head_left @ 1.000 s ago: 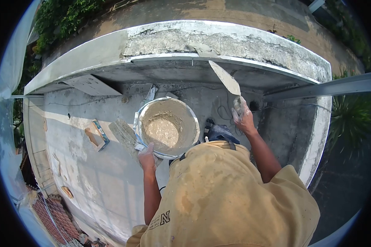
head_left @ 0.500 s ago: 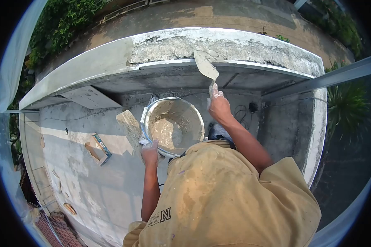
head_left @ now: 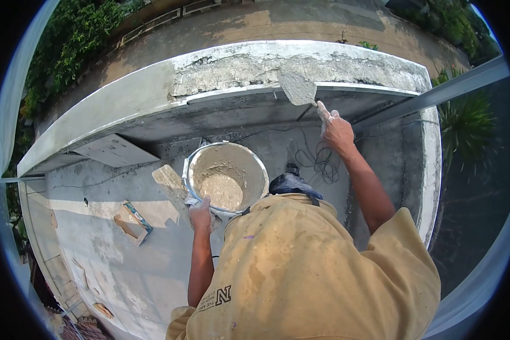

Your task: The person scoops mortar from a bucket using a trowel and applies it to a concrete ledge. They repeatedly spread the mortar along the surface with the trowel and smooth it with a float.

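My right hand (head_left: 338, 130) is closed round the handle of a trowel (head_left: 298, 89), whose grey, mortar-smeared blade lies against the rough inner edge of the wall top (head_left: 226, 73). My left hand (head_left: 200, 214) grips the near-left rim of a bucket (head_left: 255, 170), which is tilted close in front of my body. Wet beige mortar (head_left: 220, 190) covers the bucket's bottom and streaks its inside. Beside the left hand, a flat mortar-coated tool (head_left: 168, 177) sticks out to the left of the bucket; its near end is hidden by the hand.
Smooth grey plaster (head_left: 119, 105) covers the wall's left part; the middle and right are cracked and rough. An open cardboard box (head_left: 133, 222) lies on the floor (head_left: 96, 187) at left. A coiled cable (head_left: 321, 164) lies right of the bucket. A metal beam (head_left: 430, 105) crosses at right.
The trowel has moved right along the wall edge, and its blade has turned; mortar that covered it now shows less. The bucket has shifted slightly left in view with my left hand.
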Available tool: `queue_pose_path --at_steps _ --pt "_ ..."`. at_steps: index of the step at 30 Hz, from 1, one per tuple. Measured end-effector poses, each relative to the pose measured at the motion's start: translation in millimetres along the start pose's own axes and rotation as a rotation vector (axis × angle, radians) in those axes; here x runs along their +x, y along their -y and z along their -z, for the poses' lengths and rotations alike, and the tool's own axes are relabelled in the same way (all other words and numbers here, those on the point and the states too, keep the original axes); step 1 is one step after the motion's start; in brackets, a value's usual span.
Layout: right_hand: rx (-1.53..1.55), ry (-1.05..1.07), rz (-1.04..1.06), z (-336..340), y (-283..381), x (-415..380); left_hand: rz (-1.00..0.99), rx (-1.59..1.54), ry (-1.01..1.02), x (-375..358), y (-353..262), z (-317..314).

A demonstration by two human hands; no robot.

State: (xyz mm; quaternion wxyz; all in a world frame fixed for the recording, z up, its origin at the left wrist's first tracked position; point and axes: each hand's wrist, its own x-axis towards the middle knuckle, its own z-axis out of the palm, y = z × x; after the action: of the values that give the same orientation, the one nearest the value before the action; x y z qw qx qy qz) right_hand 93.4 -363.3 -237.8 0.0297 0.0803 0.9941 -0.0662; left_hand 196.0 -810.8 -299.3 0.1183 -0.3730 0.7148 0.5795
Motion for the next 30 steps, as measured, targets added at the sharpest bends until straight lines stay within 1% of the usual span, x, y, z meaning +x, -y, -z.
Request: queue_pose_path --at_steps 3,5,7,9,10,12,13,16,18,21,22,23,24,27,30 --pt "0.002 -0.037 -0.028 -2.8 -51.6 -0.9 0.003 0.015 -0.034 2.2 1.6 -7.2" --pt "-0.015 -0.067 -0.017 1.3 -78.9 -4.4 -0.023 -0.026 -0.069 5.8 14.6 -13.9" --pt "-0.04 -0.074 -0.042 6.6 -98.5 -6.5 -0.029 -0.081 -0.068 2.4 5.0 -20.7" --pt "-0.081 -0.147 -0.042 10.0 -113.3 -12.0 0.009 -0.152 -0.037 -9.6 1.4 -27.0" --pt "-0.1 -0.187 -0.04 12.0 -117.8 -12.4 -0.009 -0.175 -0.058 -13.2 2.9 -31.2" --pt "-0.024 -0.181 -0.039 13.5 -113.2 -10.9 -0.048 -0.223 -0.102 -17.6 4.3 -39.9" --pt "0.015 -0.168 -0.042 13.0 -106.4 -12.0 -0.025 -0.214 -0.111 -18.9 4.3 -43.7" --pt "0.047 -0.156 0.068 9.4 -69.5 4.4 0.022 -0.18 -0.118 -18.9 6.7 -52.4" --pt "-0.002 -0.106 0.115 15.2 -38.9 22.9 0.015 -0.158 -0.088 -7.9 19.7 -57.5" --pt "-0.081 -0.08 0.14 10.5 -5.3 42.3 0.003 -0.093 -0.092 -18.5 3.2 -72.7" --pt "-0.097 -0.065 0.136 7.9 -0.6 45.6 -0.007 -0.082 -0.062 -21.2 -1.7 -77.7" --pt "-0.116 -0.048 0.137 5.9 -2.2 45.0 -0.012 -0.074 -0.034 -24.9 -5.2 -82.0" --pt "-0.126 -0.048 0.085 5.8 -11.3 40.4 -0.016 -0.069 -0.011 -27.3 -7.0 -84.3" --pt "-0.186 -0.051 -0.018 11.6 -59.3 26.4 0.006 0.048 -0.032 -22.7 1.3 -84.0" --pt "-0.114 -0.053 -0.107 6.3 -104.6 6.2 0.016 0.047 -0.02 -20.0 2.0 -82.9"
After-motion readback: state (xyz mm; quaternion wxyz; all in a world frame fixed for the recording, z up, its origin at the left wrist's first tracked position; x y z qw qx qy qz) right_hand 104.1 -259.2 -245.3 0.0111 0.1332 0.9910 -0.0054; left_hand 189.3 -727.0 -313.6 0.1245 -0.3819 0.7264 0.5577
